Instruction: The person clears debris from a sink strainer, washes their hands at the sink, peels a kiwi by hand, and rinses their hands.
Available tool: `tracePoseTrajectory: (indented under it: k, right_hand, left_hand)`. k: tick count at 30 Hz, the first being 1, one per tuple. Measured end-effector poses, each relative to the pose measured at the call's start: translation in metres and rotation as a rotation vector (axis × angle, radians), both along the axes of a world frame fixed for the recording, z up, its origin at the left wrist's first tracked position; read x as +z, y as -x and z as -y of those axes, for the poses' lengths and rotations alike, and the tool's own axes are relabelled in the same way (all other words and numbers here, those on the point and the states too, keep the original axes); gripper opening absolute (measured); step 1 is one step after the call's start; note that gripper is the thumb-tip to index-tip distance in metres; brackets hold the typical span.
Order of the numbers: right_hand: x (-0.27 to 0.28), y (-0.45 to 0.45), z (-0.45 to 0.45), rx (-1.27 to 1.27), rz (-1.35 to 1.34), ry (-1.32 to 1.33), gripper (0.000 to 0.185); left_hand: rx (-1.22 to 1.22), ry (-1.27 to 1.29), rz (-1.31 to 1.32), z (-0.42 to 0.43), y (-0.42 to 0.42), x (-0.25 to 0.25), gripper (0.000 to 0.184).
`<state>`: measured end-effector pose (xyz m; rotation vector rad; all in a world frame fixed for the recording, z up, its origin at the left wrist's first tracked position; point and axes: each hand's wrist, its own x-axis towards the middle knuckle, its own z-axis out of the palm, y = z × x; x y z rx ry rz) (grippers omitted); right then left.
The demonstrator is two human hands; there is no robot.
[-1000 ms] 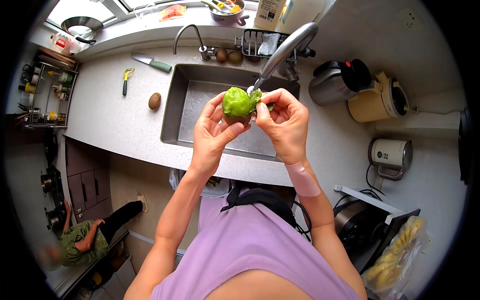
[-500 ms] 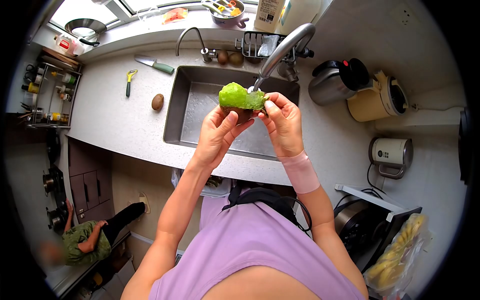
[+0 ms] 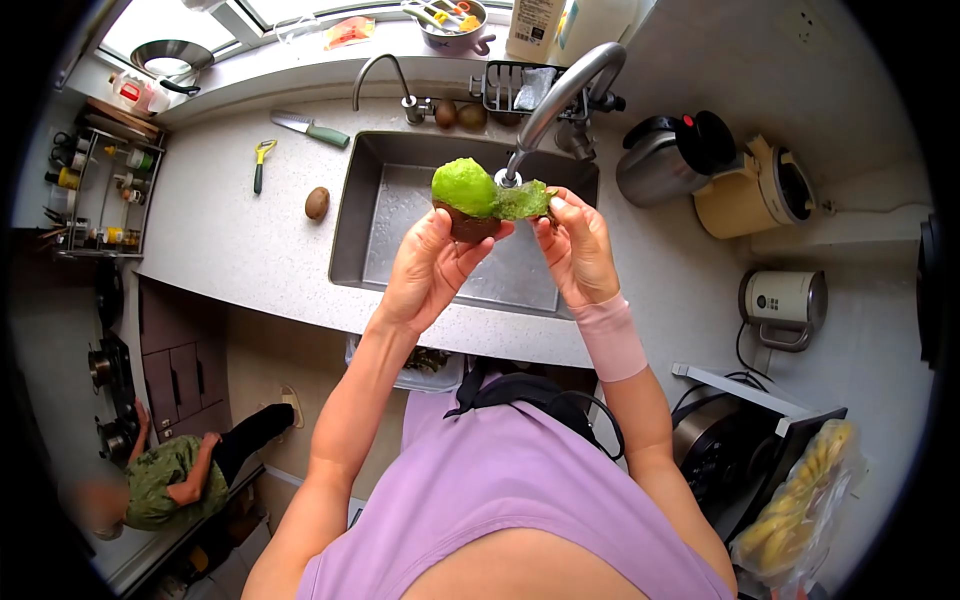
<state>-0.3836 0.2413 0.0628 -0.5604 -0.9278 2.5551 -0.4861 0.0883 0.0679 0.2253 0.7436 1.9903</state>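
Observation:
Over the sink [image 3: 385, 225], my left hand [image 3: 430, 262] is closed around a partly peeled kiwi [image 3: 463, 187]. Its upper part shows bright green flesh, and brown skin remains on the lower part. A strip of peel [image 3: 522, 201], green inside face up, stretches from the fruit's right side to my right hand [image 3: 580, 245], whose thumb and fingers pinch its end. Just behind the peel is the spout of the large faucet [image 3: 545, 115]. Left of the sink lie an unpeeled kiwi [image 3: 317, 203], a yellow-and-dark peeler [image 3: 261, 165] and a green-handled knife [image 3: 310, 129].
More brown kiwis [image 3: 458, 116] sit behind the sink, beside a small faucet [image 3: 384, 80] and a black rack [image 3: 500, 88]. A steel kettle [image 3: 660, 165] and a cream appliance [image 3: 755, 195] stand at right. Another person [image 3: 175, 480] is at the lower left.
The peel strip has been pulled farther off the kiwi, baring more flesh. My right hand has moved a little right and down, away from my left hand, which still holds the fruit.

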Motion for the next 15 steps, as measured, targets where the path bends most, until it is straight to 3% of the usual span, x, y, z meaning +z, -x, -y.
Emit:
tracePoseTrajectory:
  k: [8,12,14,15]
  right_hand:
    - [-0.006,-0.003,-0.008,-0.012,-0.092,0.154,0.019]
    - [0.003,-0.007,-0.014,-0.063,0.016,-0.138,0.013]
    - [0.005,-0.001,-0.008,-0.093,0.061,-0.525,0.008]
    - [0.008,0.003,-0.004,-0.091,0.086,-0.556,0.007]
  left_hand:
    - [-0.018,-0.301,0.404,0.004,0.002,-0.008,0.056]
    - [0.023,-0.228,0.261,0.014,0.015,-0.010,0.059]
    - [0.027,-0.166,0.180,0.012,0.014,-0.005,0.059]
    - [0.031,-0.106,0.098,0.011,0.013,-0.003,0.060]
